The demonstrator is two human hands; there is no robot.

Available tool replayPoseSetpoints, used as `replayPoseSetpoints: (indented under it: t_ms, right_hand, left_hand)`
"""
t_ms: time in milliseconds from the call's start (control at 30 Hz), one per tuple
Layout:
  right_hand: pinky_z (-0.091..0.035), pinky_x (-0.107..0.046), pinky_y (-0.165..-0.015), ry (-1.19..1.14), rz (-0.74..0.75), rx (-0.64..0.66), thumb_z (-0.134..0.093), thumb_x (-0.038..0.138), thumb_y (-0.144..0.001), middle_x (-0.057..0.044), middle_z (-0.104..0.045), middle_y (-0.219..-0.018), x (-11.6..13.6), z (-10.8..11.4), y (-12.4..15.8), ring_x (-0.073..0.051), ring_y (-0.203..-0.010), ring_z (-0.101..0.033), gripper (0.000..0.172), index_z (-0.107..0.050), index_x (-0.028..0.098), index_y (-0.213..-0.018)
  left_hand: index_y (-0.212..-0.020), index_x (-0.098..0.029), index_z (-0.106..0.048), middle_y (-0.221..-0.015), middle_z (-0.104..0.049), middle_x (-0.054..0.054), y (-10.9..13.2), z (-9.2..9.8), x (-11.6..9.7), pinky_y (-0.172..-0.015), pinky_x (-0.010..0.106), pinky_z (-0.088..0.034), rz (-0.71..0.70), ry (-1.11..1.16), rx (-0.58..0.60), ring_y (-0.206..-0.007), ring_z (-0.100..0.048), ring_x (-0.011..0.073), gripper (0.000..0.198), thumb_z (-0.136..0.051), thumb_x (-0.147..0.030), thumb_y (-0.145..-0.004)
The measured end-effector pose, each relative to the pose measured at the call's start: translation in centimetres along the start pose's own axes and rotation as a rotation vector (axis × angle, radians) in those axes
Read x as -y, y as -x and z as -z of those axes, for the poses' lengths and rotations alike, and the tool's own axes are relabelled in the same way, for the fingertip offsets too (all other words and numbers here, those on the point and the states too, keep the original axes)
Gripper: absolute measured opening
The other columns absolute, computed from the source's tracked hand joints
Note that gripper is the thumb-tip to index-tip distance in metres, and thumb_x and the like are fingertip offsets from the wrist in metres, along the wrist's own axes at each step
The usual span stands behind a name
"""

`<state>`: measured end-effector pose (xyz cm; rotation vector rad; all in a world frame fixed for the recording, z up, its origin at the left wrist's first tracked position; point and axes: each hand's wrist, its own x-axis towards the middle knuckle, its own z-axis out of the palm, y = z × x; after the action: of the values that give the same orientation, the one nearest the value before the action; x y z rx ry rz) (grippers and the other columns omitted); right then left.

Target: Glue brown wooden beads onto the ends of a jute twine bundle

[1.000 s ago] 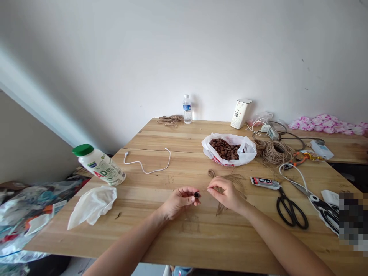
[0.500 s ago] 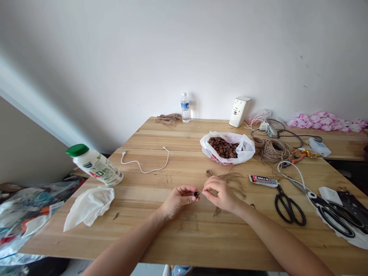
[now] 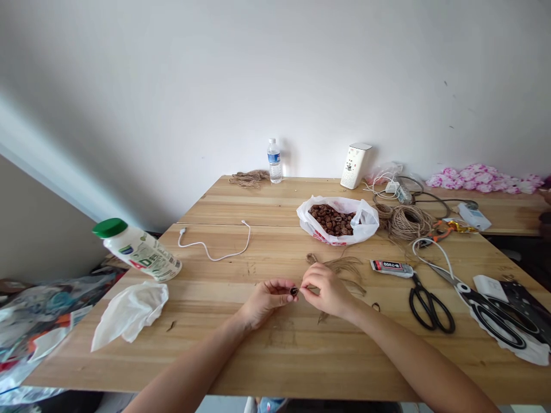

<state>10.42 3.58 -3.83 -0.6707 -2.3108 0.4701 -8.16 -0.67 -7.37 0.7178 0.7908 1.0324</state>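
My left hand (image 3: 270, 302) pinches a small dark hollow shell (image 3: 294, 291) between thumb and fingertips, its open side facing right. My right hand (image 3: 323, 291) is closed in a pinch at the rim of the shell; whatever is between its fingertips is too small to make out. Behind and beside my right hand lie loose strands of brown twine (image 3: 346, 264), partly hidden by it. Farther back stands a white plastic bag (image 3: 365, 232) holding many brown nut shells (image 3: 333, 221).
To the right lie a glue tube (image 3: 391, 268), black-handled scissors (image 3: 430, 307), larger scissors (image 3: 495, 318) and a twine coil (image 3: 408, 222). Leftward are a white cable (image 3: 210, 256), a tilted green-capped bottle (image 3: 142, 252) and a white cloth (image 3: 131, 312). A water bottle (image 3: 274, 162) stands by the wall.
My right hand has moved slightly left, bringing its fingertips up to the shell. The shell is turned a little, showing its hollow more. The whole view has shifted slightly.
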Motion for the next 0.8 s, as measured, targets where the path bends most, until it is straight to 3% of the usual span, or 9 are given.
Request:
replayPoseSetpoints:
  t_ms: [800]
  right_hand:
    - [-0.044,-0.029,-0.073,0.019,0.003,0.057,-0.062,0.016,-0.076,-0.004,-0.063,-0.076,-0.03,0.16,0.52,-0.017,-0.078,-0.055,0.002,-0.062,0.017,-0.074]
  left_hand:
    - [-0.083,-0.012,-0.07,-0.077,-0.071,0.007,0.3,0.22,0.02,-0.075,0.03,-0.048,0.072,0.027,0.005,-0.07,-0.065,0.0161,0.025,-0.077,-0.016,-0.06]
